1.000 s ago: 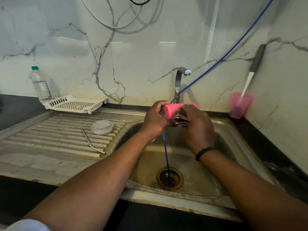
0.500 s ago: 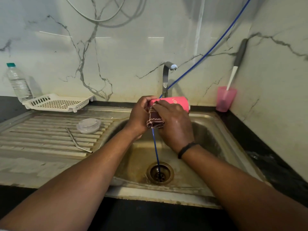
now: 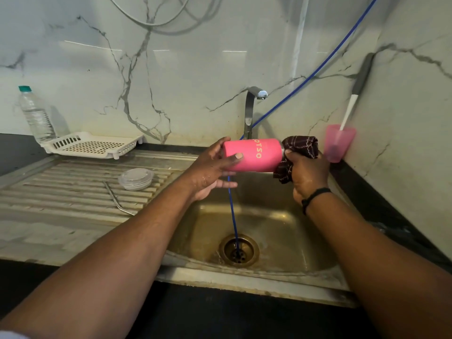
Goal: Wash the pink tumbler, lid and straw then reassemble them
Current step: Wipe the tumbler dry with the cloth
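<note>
Pink tumbler [image 3: 253, 155] being held sideways over the sink [image 3: 281, 270] by the left hand [image 3: 210, 167], right hand [image 3: 307, 174] clutching a cloth [image 3: 302, 148] at its mouth; lid [image 3: 136, 178] and straw [image 3: 116, 200] lying left of the sink, reassembly remaining.

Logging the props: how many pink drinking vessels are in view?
2: the pink tumbler, held sideways over the sink, and a translucent pink cup standing in the back right corner.

Pink tumbler [image 3: 253, 155] matt, smooth coating. Cloth [image 3: 299, 150] dark woven fabric, pale stitched lines. Sink [image 3: 281, 223] metal, dull, stained brownish; drainboard [image 3: 61, 189] ribbed metal, worn. Lid [image 3: 136, 178] clear plastic. Straw [image 3: 117, 201] shiny metal. Tap [image 3: 252, 106] brushed metal. Wall [image 3: 195, 57] glossy marble-look. Rack [image 3: 95, 145] white plastic. Cup [image 3: 338, 143] translucent pink plastic.
</note>
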